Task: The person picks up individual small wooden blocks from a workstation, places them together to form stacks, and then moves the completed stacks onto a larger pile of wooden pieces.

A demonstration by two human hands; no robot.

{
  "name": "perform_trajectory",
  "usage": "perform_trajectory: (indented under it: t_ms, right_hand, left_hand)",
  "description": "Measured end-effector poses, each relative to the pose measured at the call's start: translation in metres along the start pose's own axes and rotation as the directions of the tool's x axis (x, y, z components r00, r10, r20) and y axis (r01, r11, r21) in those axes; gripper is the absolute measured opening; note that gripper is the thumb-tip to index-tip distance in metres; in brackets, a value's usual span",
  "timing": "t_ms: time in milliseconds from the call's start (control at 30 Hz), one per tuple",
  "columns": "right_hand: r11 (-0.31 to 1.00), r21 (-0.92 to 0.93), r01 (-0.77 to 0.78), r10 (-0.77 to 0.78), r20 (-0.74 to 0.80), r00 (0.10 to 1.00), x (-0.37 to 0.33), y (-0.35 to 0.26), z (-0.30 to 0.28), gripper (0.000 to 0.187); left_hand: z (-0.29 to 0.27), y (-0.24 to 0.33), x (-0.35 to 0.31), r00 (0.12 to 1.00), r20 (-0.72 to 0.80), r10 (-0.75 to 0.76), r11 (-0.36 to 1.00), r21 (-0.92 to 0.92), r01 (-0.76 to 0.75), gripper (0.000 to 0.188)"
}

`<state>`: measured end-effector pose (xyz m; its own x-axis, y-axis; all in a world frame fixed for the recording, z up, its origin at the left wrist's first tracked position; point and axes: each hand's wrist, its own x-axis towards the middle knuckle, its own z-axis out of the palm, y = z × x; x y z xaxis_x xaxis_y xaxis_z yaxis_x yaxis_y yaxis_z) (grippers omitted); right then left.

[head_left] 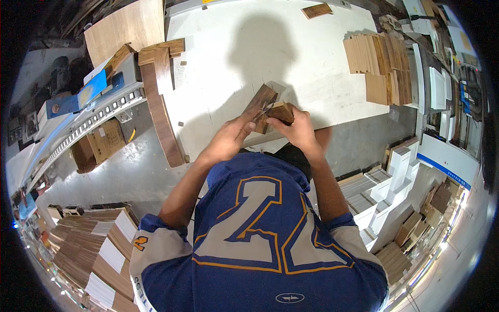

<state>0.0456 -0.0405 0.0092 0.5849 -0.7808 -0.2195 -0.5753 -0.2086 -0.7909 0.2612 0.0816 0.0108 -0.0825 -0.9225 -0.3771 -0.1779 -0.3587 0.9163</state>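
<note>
In my right hand (301, 132), thumb and fingers close round a small brown wooden block (281, 112) with a paler face. My left hand (231, 136) is closed beside it, its fingertips meeting the block's left side. A thin, glinting sliver (267, 107) shows between those fingertips and the block; its kind is too small to make out. Under both hands, a dark brown wooden board (264, 95) lies slantwise near the front edge of the white worktable (213, 67). My left fingers partly cover that board.
Stacked wooden pieces (382, 67) stand at the table's right. One brown piece (317, 11) lies at the far edge. Long brown strips (162, 112) and a pale plywood sheet (125, 31) border the left, beside a slotted metal rail (88, 130). Panel stacks (93, 244) stand behind me.
</note>
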Motion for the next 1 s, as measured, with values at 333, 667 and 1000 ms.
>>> perform_trajectory:
  t_ms: [333, 667, 1000]
  right_hand:
    - [0.876, 0.479, -0.050, -0.044, 0.182, 0.982, -0.011, -0.020, 0.006, 0.038]
    - [0.806, 0.591, 0.011, 0.061, -0.102, 0.993, -0.011, -0.018, 0.000, 0.035]
    - [0.569, 0.770, -0.289, 0.206, 0.206, 0.957, -0.026, -0.026, -0.003, 0.034]
  left_hand:
    - [-0.003, -0.016, 0.024, 0.961, -0.264, -0.079, 0.993, -0.110, 0.051, 0.052]
    - [0.041, 0.015, 0.021, 0.860, -0.309, 0.405, 0.852, 0.469, -0.233, 0.065]
    - [0.019, 0.009, 0.036, 0.895, -0.407, 0.184, 0.958, 0.278, -0.071, 0.048]
